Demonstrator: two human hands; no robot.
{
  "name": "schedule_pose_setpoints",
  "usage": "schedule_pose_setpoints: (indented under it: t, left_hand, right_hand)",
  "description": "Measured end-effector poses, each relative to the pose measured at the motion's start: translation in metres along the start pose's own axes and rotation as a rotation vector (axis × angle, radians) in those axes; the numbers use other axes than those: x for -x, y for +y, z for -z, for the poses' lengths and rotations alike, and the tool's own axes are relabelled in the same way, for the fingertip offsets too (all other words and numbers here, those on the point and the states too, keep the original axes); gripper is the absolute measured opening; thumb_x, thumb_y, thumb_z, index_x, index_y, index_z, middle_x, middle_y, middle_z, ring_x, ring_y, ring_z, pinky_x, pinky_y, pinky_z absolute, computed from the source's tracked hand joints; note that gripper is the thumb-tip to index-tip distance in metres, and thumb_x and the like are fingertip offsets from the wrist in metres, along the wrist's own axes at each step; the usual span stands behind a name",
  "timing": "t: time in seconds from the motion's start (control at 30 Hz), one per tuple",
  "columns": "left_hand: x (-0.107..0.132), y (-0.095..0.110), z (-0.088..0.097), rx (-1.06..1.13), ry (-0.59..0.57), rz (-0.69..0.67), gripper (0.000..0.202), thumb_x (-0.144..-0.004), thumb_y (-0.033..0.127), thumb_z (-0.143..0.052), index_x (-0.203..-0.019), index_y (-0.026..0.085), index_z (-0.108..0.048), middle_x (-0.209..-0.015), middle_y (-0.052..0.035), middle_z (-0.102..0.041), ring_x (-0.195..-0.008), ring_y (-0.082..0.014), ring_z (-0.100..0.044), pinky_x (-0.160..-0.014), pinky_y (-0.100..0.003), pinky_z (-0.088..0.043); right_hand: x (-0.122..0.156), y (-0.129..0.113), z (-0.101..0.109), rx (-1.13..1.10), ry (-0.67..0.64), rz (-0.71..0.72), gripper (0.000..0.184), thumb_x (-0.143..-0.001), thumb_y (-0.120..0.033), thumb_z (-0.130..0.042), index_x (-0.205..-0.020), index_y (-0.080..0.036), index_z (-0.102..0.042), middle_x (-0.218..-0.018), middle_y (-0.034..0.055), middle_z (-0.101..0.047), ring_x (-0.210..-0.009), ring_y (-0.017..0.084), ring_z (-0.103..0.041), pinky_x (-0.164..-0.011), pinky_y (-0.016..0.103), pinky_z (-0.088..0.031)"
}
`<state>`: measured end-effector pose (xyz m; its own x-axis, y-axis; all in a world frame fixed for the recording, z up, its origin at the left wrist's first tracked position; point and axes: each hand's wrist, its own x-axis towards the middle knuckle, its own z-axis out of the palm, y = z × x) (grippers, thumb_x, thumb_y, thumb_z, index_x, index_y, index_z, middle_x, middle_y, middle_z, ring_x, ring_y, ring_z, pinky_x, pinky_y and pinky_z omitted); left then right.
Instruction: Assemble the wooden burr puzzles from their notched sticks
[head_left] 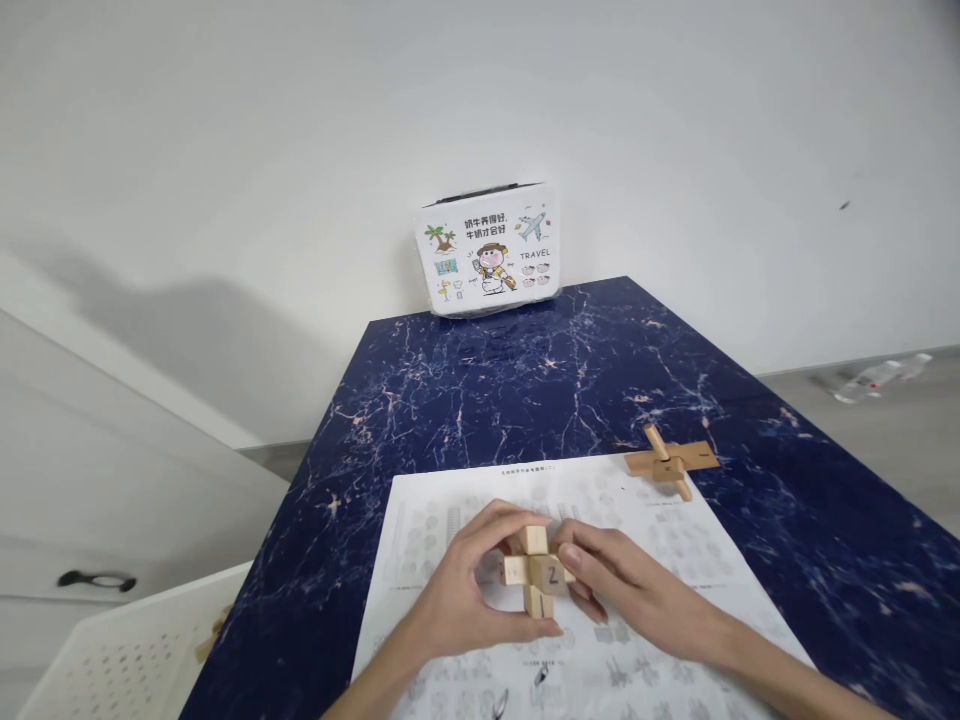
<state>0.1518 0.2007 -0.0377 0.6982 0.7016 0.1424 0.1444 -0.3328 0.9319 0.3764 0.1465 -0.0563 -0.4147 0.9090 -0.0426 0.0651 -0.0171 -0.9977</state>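
Observation:
Between both hands is a wooden burr puzzle (534, 572), made of pale interlocking blocks with handwritten numbers; a "2" faces me and a "1" shows on the lower block. My left hand (469, 585) curves around its left side, fingers over the top block and thumb under the bottom one. From the right, my right hand (619, 580) pinches a side block, with part of that block hidden by the fingers. The puzzle is held over a white instruction sheet (420, 500) printed with rows of small grey diagrams.
Some flat and rod-shaped wooden pieces (673, 463) lie crossed at the sheet's upper right corner. A white cartoon case (491, 250) leans on the wall at the back of the blue marbled table (495, 390). A white perforated basket (112, 660) stands at lower left; plastic bottles (881, 378) lie on the floor at right.

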Motion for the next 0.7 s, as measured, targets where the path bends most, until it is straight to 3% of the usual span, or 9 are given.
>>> schedule_pose_setpoints:
  t: [0.1, 0.27, 0.37, 0.47, 0.57, 0.7]
  left_hand:
    - [0.0, 0.0, -0.001, 0.048, 0.001, 0.009, 0.077, -0.069, 0.03, -0.096, -0.137, 0.038, -0.062, -0.118, -0.0054, -0.058, -0.098, -0.0226, -0.059, -0.083, -0.035, -0.053]
    - [0.002, -0.004, -0.003, 0.205, 0.006, 0.125, 0.076, -0.075, 0.032, -0.091, -0.143, 0.036, -0.057, -0.119, -0.0057, -0.056, -0.081, -0.0148, -0.057, -0.065, -0.026, -0.05]
    - [0.001, -0.006, -0.003, 0.186, 0.079, 0.252, 0.075, -0.082, 0.032, -0.085, -0.148, 0.033, -0.049, -0.103, -0.0032, -0.061, -0.078, -0.0152, -0.056, -0.067, -0.027, -0.047]
    - [-0.002, -0.004, -0.001, 0.139, 0.185, 0.331, 0.058, -0.09, 0.035, -0.075, -0.142, 0.029, -0.052, -0.084, 0.0011, -0.058, -0.076, -0.016, -0.055, -0.068, -0.028, -0.044]
    - [-0.004, -0.003, 0.001, 0.125, 0.231, 0.359, 0.039, -0.095, 0.041, -0.068, -0.129, 0.026, -0.057, -0.077, 0.0028, -0.054, -0.07, -0.015, -0.051, -0.062, -0.026, -0.04]
    - [-0.004, -0.005, 0.002, 0.108, 0.227, 0.376, 0.033, -0.096, 0.042, -0.065, -0.124, 0.026, -0.057, -0.075, 0.0034, -0.052, -0.069, -0.0152, -0.05, -0.06, -0.025, -0.039]
  right_hand:
    - [-0.001, 0.001, 0.002, -0.124, -0.039, -0.02, 0.043, -0.108, -0.059, -0.044, -0.088, -0.022, -0.052, -0.062, -0.0052, -0.053, -0.055, 0.012, -0.047, -0.062, 0.028, -0.043]
    - [-0.005, 0.0, 0.004, -0.357, -0.084, -0.087, 0.044, -0.104, -0.06, -0.054, -0.085, -0.021, -0.055, -0.068, -0.0033, -0.057, -0.047, 0.009, -0.05, -0.056, 0.027, -0.045]
    - [-0.009, 0.0, 0.005, -0.508, 0.005, -0.119, 0.045, -0.101, -0.059, -0.059, -0.081, -0.019, -0.057, -0.068, -0.0032, -0.053, -0.047, 0.008, -0.045, -0.05, 0.024, -0.041]
    - [-0.012, 0.005, 0.008, -0.717, 0.125, -0.18, 0.045, -0.096, -0.057, -0.069, -0.076, -0.018, -0.058, -0.069, -0.0031, -0.049, -0.048, 0.006, -0.036, -0.042, 0.02, -0.033]
    - [-0.014, 0.011, 0.012, -0.91, 0.234, -0.223, 0.041, -0.09, -0.05, -0.08, -0.077, -0.016, -0.06, -0.071, -0.0033, -0.048, -0.049, 0.004, -0.032, -0.039, 0.017, -0.028]
    - [-0.017, 0.015, 0.015, -1.069, 0.391, -0.206, 0.036, -0.077, -0.039, -0.093, -0.082, -0.017, -0.065, -0.075, -0.0036, -0.051, -0.05, 0.004, -0.027, -0.035, 0.015, -0.026]
